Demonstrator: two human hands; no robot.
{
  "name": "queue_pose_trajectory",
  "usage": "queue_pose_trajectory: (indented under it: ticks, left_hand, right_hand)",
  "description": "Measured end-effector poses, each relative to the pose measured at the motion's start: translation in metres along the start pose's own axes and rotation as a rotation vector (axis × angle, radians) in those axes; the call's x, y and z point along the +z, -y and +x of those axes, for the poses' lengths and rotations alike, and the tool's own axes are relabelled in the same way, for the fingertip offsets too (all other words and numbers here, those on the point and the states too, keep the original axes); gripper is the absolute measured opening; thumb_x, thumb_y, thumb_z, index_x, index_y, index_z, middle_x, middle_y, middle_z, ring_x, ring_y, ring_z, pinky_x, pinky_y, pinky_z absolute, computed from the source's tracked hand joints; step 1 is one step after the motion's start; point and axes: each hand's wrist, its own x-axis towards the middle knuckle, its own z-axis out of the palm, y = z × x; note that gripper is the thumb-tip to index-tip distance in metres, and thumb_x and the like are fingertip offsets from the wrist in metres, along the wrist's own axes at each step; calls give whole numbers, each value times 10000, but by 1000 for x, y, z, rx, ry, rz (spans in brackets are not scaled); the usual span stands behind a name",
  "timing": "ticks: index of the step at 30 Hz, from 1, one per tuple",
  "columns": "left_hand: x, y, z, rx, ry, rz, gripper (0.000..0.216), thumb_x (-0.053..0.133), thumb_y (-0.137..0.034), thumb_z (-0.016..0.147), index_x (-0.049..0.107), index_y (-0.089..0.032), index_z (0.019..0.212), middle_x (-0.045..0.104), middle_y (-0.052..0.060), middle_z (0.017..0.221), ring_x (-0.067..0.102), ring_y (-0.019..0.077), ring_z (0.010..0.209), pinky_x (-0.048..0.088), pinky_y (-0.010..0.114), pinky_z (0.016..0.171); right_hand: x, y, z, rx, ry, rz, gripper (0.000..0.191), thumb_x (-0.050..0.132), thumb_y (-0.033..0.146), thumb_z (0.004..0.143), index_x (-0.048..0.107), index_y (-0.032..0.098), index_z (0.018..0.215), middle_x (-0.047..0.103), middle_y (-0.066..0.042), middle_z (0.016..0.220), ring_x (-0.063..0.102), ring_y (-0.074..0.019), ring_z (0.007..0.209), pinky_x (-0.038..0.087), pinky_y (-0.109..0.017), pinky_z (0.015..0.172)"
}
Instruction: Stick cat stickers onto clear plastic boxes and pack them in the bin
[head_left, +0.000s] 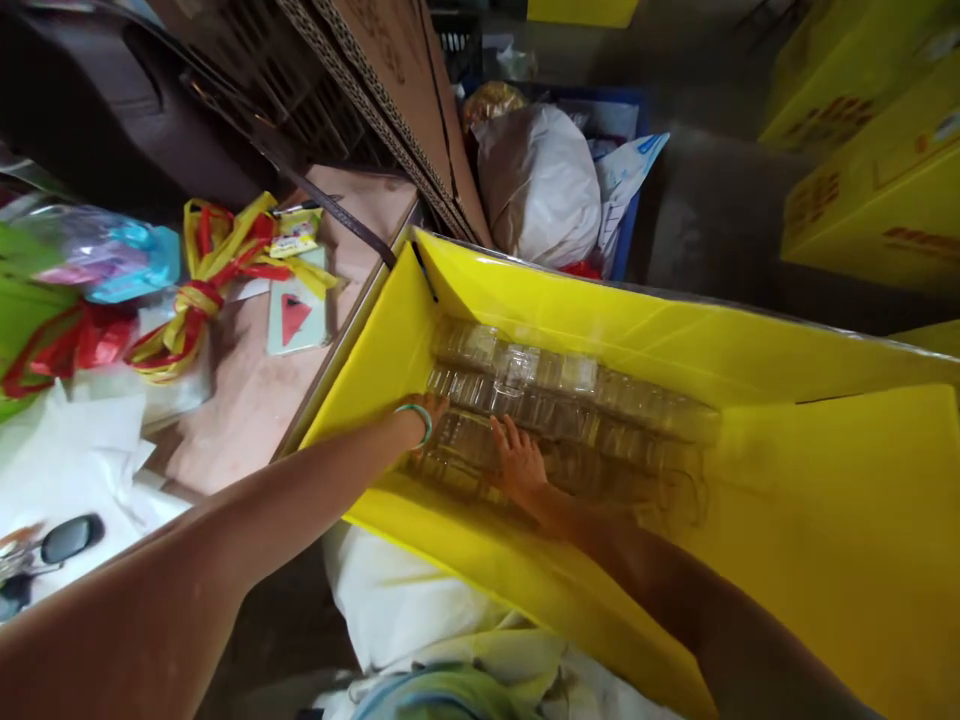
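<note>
Rows of clear plastic containers (592, 418) lie packed side by side in the bottom of a deep yellow box (840, 490). My left hand (433, 408), with a pale green bangle (425, 424) at the wrist, reaches over the box's left wall to the left ends of the rows. Its fingers are mostly hidden. Near the middle of the nearer rows my right hand (520, 460) rests on the containers, fingers stretched out and somewhat apart. Both arms come into the box from the near side.
Left of the box stands a table (251, 410) with red and yellow ribbons (199, 300), a small box (300, 315) and sunglasses (71, 540). Folded cardboard (405, 90) leans behind. A white sack (544, 185) sits beyond; more yellow boxes (877, 200) are at right.
</note>
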Motion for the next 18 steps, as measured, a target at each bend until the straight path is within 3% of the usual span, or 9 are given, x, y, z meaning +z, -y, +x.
queue_pose_trajectory:
  ticks: [4, 10, 14, 18]
  left_hand:
    - [8, 4, 15, 37, -1, 16, 1329, 893, -142, 358, 219, -207, 1501, 377, 264, 1458, 357, 463, 1322, 358, 579, 1014]
    - [-2, 6, 9, 85, -16, -20, 1188, 895, -200, 417, 304, -208, 1448, 432, 236, 1391, 437, 416, 1246, 389, 567, 982]
    - [-35, -4, -11, 126, -68, -66, 1201, 901, -212, 385, 309, -204, 1430, 406, 210, 1392, 384, 421, 1271, 428, 539, 953]
    - [-86, -20, -53, 93, -215, -130, 1122, 860, -227, 461, 290, -225, 1427, 397, 183, 1381, 392, 392, 1231, 479, 529, 879]
  right_hand:
    - [10, 6, 14, 37, 5, -17, 1068, 729, 396, 724, 36, 274, 1528, 158, -126, 1589, 438, -336, 1264, 413, -452, 983]
    - [6, 8, 24, 74, -22, 1, 1028, 768, 345, 659, 180, 247, 1497, 328, -159, 1495, 547, -316, 1142, 455, -404, 914]
    - [-22, -8, 16, 48, -87, 32, 966, 729, 348, 687, 187, 225, 1477, 341, -153, 1460, 524, -291, 1182, 444, -372, 947]
    - [-80, -27, -1, -77, -278, 35, 895, 712, 351, 702, 233, 193, 1442, 408, -161, 1382, 514, -316, 1187, 456, -407, 952]
